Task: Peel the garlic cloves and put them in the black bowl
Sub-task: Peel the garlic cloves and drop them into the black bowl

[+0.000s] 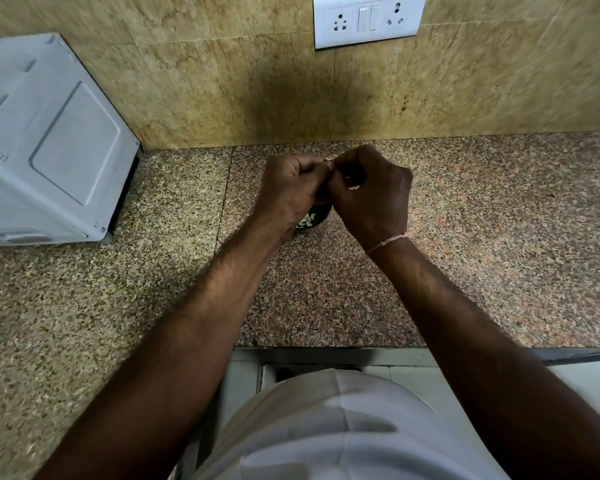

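Where hands meet above, black bowl (315,220) holds pale garlic cloves (306,221).

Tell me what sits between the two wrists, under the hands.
In the head view, the black bowl shows in the gap between the left hand and right hand, on the counter, with pale garlic pieces inside; mostly hidden.

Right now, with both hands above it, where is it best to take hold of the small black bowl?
Probably at the near rim of the small black bowl, coming from the person's side: only that part shows between the left hand and right hand, which cover the rest.
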### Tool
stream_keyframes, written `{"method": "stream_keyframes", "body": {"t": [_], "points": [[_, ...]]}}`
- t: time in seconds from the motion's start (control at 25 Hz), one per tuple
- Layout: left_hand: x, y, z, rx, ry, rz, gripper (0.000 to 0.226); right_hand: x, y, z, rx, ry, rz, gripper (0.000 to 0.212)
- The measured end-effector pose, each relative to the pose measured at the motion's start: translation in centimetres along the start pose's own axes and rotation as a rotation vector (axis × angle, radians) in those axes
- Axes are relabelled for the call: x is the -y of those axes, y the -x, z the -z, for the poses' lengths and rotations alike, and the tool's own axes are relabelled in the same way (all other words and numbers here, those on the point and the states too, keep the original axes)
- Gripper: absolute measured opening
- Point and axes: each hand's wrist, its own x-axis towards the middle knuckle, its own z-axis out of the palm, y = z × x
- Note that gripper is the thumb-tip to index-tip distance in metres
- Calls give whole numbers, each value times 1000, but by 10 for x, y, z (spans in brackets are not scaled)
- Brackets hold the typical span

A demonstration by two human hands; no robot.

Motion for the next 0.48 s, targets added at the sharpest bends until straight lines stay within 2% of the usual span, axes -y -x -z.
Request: {"method": "stream_keyframes", "body": {"t": [0.48], "points": [[13, 5, -3, 19, 85, 71, 15, -9, 7, 2, 6, -45, -26, 5]]}}
